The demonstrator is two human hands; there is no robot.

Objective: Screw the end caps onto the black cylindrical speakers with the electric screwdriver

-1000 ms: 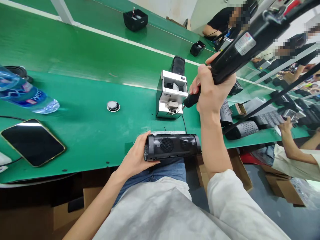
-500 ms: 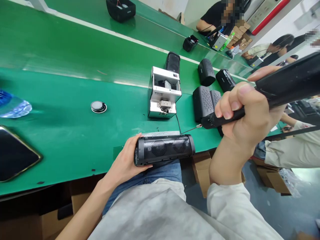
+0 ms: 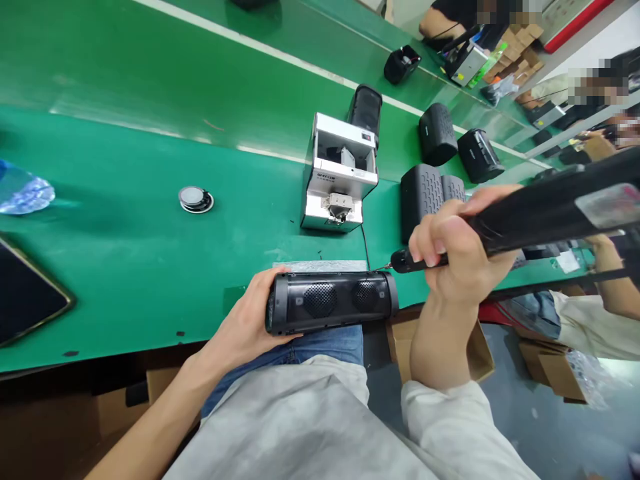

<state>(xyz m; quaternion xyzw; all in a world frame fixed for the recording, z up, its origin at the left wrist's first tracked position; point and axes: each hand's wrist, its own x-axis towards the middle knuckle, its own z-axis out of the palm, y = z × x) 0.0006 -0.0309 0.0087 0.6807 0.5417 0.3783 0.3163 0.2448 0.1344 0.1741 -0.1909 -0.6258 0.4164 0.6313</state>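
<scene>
My left hand (image 3: 255, 310) grips the left end of a black speaker (image 3: 345, 300), which lies lengthwise at the table's front edge, above my lap. Two round perforated grilles show on its face. Wrapped round a black electric screwdriver (image 3: 540, 217), my right hand (image 3: 460, 247) is at the right, above the table. The screwdriver's thin bit points left, its tip near the speaker's upper right edge; whether it touches cannot be made out. Beyond the speaker stands a silver-white screw feeder (image 3: 337, 180).
Several dark speakers (image 3: 423, 197) stand right of the feeder. A round metal-rimmed part (image 3: 196, 199) lies to the left, with a phone (image 3: 27, 293) and a clear blue bottle (image 3: 25, 190) farther left. Cardboard boxes (image 3: 480, 353) are below the table. Other people sit at the far right.
My right hand has brought the screwdriver left and slightly down, so its bit is now close to the speaker. My left hand still holds the speaker. The view has shifted a little.
</scene>
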